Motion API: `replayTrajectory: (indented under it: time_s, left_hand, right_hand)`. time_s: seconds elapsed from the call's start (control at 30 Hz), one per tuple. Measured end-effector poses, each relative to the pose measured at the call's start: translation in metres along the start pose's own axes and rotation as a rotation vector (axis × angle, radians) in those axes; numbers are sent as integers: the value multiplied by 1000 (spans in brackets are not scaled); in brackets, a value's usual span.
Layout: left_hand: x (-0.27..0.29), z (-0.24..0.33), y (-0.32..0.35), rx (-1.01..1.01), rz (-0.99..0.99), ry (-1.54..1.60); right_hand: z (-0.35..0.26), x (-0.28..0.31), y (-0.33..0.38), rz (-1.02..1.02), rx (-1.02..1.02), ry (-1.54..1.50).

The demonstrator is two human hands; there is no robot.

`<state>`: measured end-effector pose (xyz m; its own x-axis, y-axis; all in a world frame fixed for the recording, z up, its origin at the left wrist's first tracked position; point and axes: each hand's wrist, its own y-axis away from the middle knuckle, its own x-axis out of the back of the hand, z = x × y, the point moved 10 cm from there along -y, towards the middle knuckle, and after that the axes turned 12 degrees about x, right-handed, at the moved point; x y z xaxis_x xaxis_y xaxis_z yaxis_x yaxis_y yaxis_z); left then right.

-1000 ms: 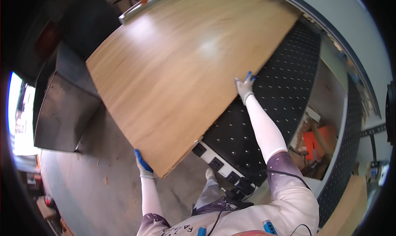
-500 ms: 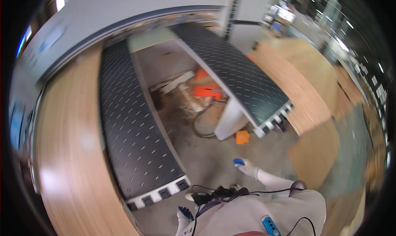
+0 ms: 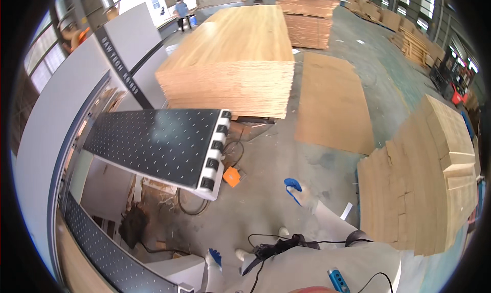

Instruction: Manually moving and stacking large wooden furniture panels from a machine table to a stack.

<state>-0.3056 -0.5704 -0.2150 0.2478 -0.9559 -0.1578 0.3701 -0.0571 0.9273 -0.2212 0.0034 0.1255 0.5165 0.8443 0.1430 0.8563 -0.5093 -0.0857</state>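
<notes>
My right hand [image 3: 302, 194], in a white glove with blue on the fingers, is held out over the floor. A gap shows between its thumb and curved fingers, and nothing is visible in it. My left hand [image 3: 213, 261], in a like glove, hangs low at my side with its blue fingertips a little apart, and I see nothing in it. The left hand is nearest the end of a black dotted machine table [image 3: 120, 252]. A second black dotted table [image 3: 153, 139], edged with black and white blocks, stands ahead and to the left.
Beyond the tables rises a big stack of wood boards [image 3: 225, 88]. Brown sheet [image 3: 335, 103] lies on the floor, and a stack of narrow boards [image 3: 409, 190] stands at right. An orange box-like thing [image 3: 231, 177] and a cable are low. Far off are a person [image 3: 181, 11] and a forklift [image 3: 452, 83].
My view has swung right, so the machine tables now lie further left and the board stacks show. Both hands stay apart from things.
</notes>
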Motion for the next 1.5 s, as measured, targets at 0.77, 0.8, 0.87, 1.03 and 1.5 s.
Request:
replayTrajectory:
  time_s: [0.77,0.8,0.87,1.03,1.5]
  left_hand:
    - [-851,164,36,-745,-740,-832]
    - [-893,181,52,-851,-701,-1019]
    - [-965,211,96,-1030,-756,-1065]
    - [-1121,247,163,-1386,-752,-1362]
    - [-1390,174,154,-1765,-1255,-2184]
  right_hand:
    - [61,220,-254,81,-358,379]
    - [68,229,-270,109,-353,376]
    - [88,244,-289,176,-397,366]
    - [97,284,-378,241,-156,440]
    - [133,430,-634,134,-86,416]
